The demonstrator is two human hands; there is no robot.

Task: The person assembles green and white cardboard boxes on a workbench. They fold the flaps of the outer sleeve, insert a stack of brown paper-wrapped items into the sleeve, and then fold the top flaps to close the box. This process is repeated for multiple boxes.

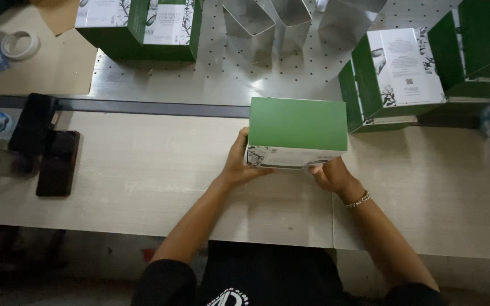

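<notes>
From my seat I see a roll of tape (20, 44) at far left and a dark phone (58, 162) flat on the bench (143, 170). My left hand (240, 163) curls against the left end of the green carton (297, 132), thumb on top; my right hand (329, 174) pinches its near right corner. The carton sits mid-bench, already squared and looking closed on top. Folded silver liners (290, 22) and more green cartons (398, 76) wait behind and right, so I judge plenty remains.

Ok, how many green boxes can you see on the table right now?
4, maybe more hidden: held green box between left hand and right hand; far-left box; right box; far-right box, cut off.
</notes>
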